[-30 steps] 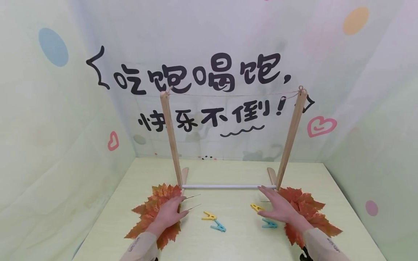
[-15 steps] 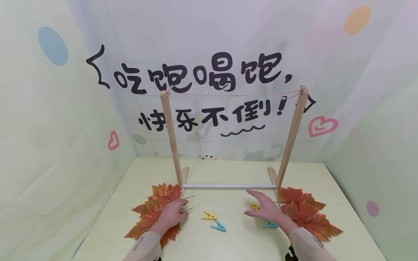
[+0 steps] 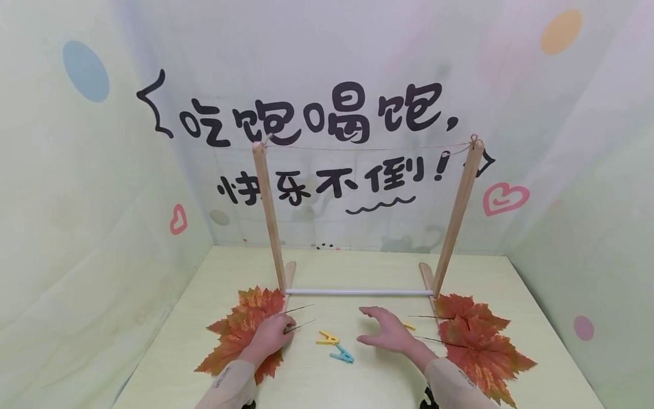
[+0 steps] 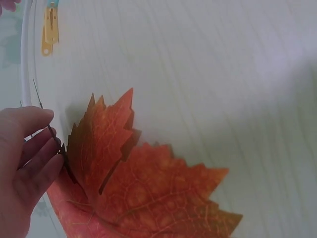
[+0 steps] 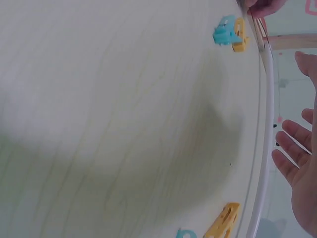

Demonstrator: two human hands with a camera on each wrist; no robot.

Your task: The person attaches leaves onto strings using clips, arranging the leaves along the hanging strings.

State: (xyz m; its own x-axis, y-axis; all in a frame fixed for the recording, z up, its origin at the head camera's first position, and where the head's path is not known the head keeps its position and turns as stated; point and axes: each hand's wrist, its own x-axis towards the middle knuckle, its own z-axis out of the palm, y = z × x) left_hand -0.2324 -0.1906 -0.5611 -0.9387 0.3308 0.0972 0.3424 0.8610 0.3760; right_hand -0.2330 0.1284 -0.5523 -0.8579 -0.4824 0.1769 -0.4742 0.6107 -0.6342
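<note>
On the left of the table lies a bunch of orange-red artificial maple leaves [image 3: 230, 335] with thin dark stems. My left hand [image 3: 271, 336] is over its inner edge. In the left wrist view that hand pinches a maple leaf [image 4: 99, 134] by its stem, between thumb and fingers. My right hand [image 3: 390, 332] hovers in the middle, fingers spread and holding nothing; the right wrist view shows its fingers [image 5: 292, 144] apart. A yellow clothespin [image 3: 327, 338] and a blue clothespin [image 3: 342, 355] lie between the hands. Another yellow clothespin [image 3: 409, 325] is partly hidden behind my right hand.
A wooden frame stands behind the hands, with a left post [image 3: 269, 221], a right post [image 3: 458, 221], a string [image 3: 357, 149] tied across the top and a white rod [image 3: 357, 292] below. More maple leaves [image 3: 480, 341] lie at right. A printed cloth [image 3: 327, 57] hangs behind.
My right hand has moved left, away from the right-hand leaves, towards the middle, and now covers the blue clothespin there. The left hand has hardly moved.
</note>
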